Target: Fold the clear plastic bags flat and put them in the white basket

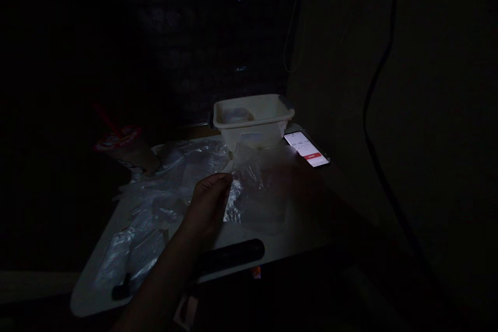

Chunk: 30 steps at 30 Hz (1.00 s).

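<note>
My left hand (210, 198) reaches in from the lower left over a small pale table (229, 236). Its thumb and fingers are pinched together on the edge of a clear plastic bag (254, 187), which spreads out to the right and catches some light. A dark reddish patch lies right of the bag; whether it is my right hand or arm is too dark to make out. More crumpled clear plastic (155, 207) covers the left part of the table. Behind the bag stands a whitish plastic basin (252, 135) with dark handles, holding something pale and translucent.
A lit phone (307, 149) lies at the table's right back. A lidded drink cup (134, 153) with a red straw (107, 119) stands at the left. A black handle (237, 251) runs along the front edge. A dark cable (375, 83) hangs along the right wall.
</note>
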### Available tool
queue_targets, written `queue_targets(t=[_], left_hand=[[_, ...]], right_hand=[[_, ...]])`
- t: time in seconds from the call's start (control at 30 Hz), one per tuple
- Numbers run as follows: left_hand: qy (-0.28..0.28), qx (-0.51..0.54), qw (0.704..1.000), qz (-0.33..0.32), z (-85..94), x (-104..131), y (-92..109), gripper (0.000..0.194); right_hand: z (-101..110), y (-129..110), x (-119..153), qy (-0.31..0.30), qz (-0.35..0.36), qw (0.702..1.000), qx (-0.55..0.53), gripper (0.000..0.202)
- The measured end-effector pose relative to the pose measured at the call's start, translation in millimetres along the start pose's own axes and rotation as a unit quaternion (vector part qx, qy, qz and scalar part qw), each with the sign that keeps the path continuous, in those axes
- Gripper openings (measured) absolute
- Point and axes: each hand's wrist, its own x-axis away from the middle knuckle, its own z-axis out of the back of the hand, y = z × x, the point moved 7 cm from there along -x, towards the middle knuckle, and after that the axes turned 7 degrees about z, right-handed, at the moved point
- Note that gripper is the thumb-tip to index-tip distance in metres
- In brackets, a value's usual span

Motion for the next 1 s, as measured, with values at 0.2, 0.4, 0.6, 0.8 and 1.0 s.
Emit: queue_targets(t=[0.2, 0.4, 0.6, 0.8, 1.0], left_hand=[[0.039, 0.031, 0.997, 0.056, 15.9, -8, -24, 0.012], [-0.066, 0.028, 0.986, 0.153, 6.8, -19, -54, 0.018], [-0.048, 0.011, 0.992, 0.119, 9.2, -25, -56, 0.014], [-0.097, -0.034, 0.989, 0.109, 10.6, -17, -50, 0.016], [-0.103, -0.049, 0.987, 0.109, 16.9, -18, -50, 0.019]], right_hand=[[-48, -7, 11, -0.182, 0.008, 0.98, -0.074, 0.056], [-62, 7, 20, -0.178, -0.112, 0.944, -0.253, 0.039], [-64, 17, 32, -0.168, -0.25, 0.868, -0.396, 0.016], [-52, 19, 32, -0.121, -0.279, 0.865, -0.399, 0.009], [-50, 21, 34, -0.122, -0.275, 0.861, -0.411, 0.018]])
